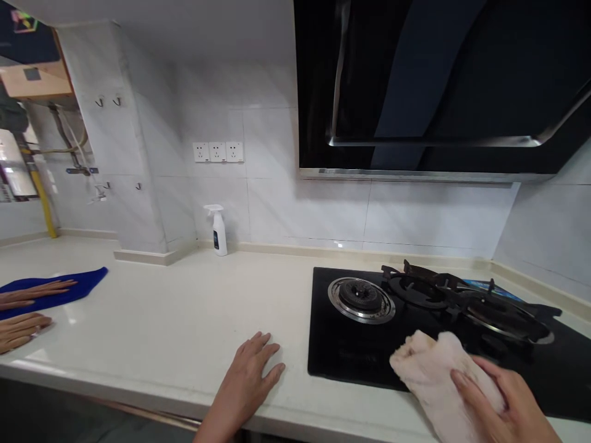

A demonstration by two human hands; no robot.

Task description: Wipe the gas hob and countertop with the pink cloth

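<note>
My right hand (pixel 505 400) is closed around a bunched white cloth (pixel 436 375), held over the front part of the black gas cooktop (pixel 341 354). The cloth's lower end hangs past the cooktop's front edge. On the pale countertop (pixel 175 320), left of the cooktop, my left hand (pixel 252 369) rests with its fingers apart and holds nothing. The left burner (pixel 361 299) is bare, its metal ring showing stains. Two dark pan supports (pixel 418 290) stand together over the right side of the cooktop, one overlapping the other burner.
A white spray bottle (pixel 218 231) stands against the back wall, below several sockets (pixel 218 152). Above the cooktop hangs a black range hood (pixel 429 92). At far left, another person's hands (pixel 23 332) lie at a blue cloth (pixel 87 284) on the counter.
</note>
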